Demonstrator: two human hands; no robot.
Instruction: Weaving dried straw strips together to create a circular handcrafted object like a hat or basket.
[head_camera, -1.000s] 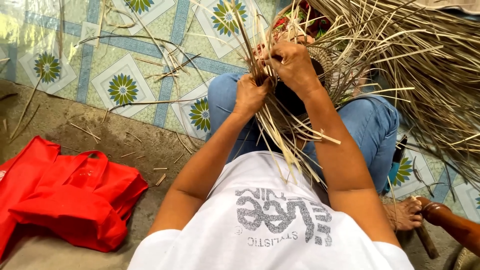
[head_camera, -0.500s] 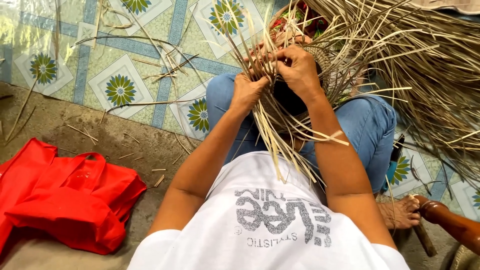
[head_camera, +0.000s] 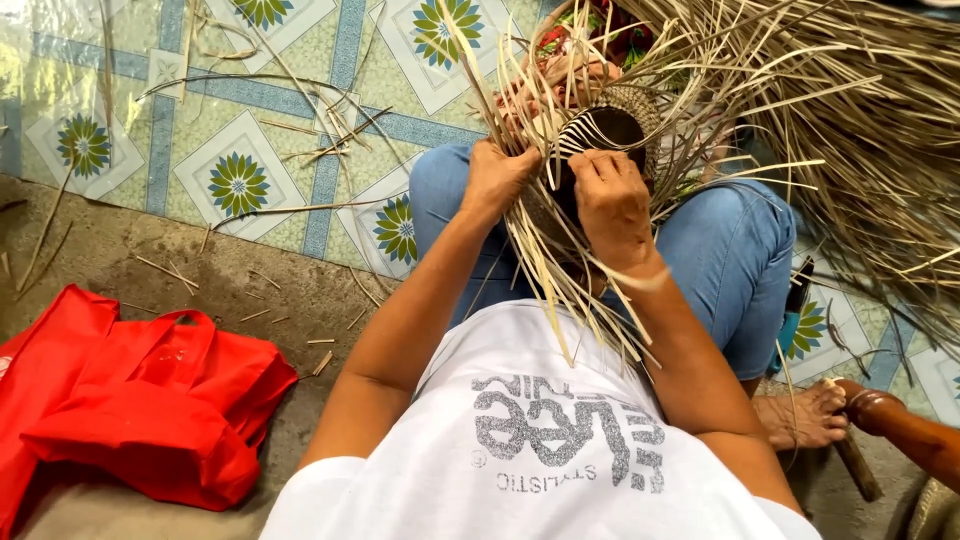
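Head view: looks straight down over a person seated on the floor, knees up, with a half-woven basket (head_camera: 605, 130) held between the knees.
Left hand: the left hand (head_camera: 497, 180) is closed around a bunch of pale straw strips (head_camera: 560, 290) at the basket's near side, probably to keep them gathered and taut.
Right hand: the right hand (head_camera: 612, 200) is curled, fingertips pinched on strips at the basket's dark opening, which suits threading one strand at a time.
Basket: sits against the jeans (head_camera: 740, 250), braced by both legs so both hands stay free for the strips.
Loose ends: long strips trail down over the white shirt (head_camera: 560, 440) and fan out to the upper right, left uncut as they stand.
Floor: tiled floor (head_camera: 235, 185) with flower patterns carries scattered offcuts; a red bag (head_camera: 140, 400) lies well apart, on the bare concrete.
Hidden: the basket's base and far wall are buried under straw; which single strand the right fingers grip cannot be told.
Cut off: another person's arm (head_camera: 920, 435) enters at the lower right edge, beside a bare foot (head_camera: 800, 415); whose foot it is stays unclear.
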